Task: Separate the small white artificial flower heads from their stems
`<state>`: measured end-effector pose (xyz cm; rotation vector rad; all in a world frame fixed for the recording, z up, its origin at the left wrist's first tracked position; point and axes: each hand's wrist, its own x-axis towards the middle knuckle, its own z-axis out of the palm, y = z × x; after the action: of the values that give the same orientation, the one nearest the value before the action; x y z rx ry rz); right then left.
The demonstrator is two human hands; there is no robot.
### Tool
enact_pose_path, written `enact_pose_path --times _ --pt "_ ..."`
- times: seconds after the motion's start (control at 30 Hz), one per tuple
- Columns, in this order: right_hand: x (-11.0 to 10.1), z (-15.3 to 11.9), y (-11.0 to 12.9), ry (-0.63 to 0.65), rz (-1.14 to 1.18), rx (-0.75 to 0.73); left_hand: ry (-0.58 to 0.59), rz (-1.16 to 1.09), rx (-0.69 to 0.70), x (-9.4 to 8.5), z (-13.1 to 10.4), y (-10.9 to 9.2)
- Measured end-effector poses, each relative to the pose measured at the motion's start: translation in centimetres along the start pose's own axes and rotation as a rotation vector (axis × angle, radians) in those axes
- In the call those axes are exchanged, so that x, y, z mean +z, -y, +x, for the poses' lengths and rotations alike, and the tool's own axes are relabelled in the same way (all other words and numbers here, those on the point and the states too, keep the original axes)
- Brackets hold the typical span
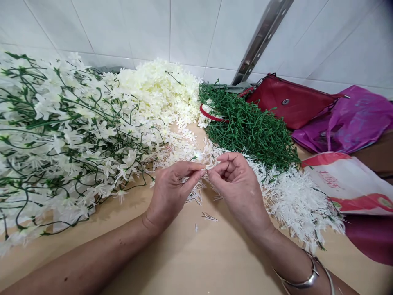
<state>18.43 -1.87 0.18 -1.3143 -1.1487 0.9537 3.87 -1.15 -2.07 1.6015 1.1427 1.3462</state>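
Note:
My left hand [172,188] and my right hand [239,188] meet above the table, thumbs and forefingers pinched together. Between their fingertips is a small white flower piece [208,167], mostly covered by the fingers, so its exact shape is hard to make out. Just behind the hands lie scattered white stamens [167,153] and loose white petals [187,135]. To the right of my right hand is a heap of white stamens [294,200]. Beyond it sits a pile of green plastic stems [245,127].
Assembled white artificial flowers [70,135] with green stems fill the left side. A cream petal heap [159,86] lies against the tiled wall [147,28]. At right are a red bag [285,98], a purple plastic bag [359,119] and a white-red bag [346,180].

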Motion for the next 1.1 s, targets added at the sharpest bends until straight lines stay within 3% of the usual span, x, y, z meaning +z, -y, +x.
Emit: enact_pose_path --times 0.17,0.33,0.53,0.73,1.1 --pt "-0.3 0.4 -0.4 0.045 0.121 0.05 0.05 -0.065 -0.051 0.1 0.0 0.0" --pt "-0.4 0.4 -0.5 0.081 0.183 0.056 -0.005 -0.187 -0.148 0.2 0.1 0.3" --pt "-0.4 0.4 -0.6 0.103 0.193 0.071 0.026 -0.148 -0.098 0.3 0.1 0.4" --pt "-0.5 0.6 -0.7 0.1 0.19 0.104 0.053 -0.177 -0.152 0.3 0.3 0.4" --pt "-0.9 0.9 0.1 0.1 0.235 0.165 -0.014 -0.368 -0.327 -0.3 1.3 -0.6"
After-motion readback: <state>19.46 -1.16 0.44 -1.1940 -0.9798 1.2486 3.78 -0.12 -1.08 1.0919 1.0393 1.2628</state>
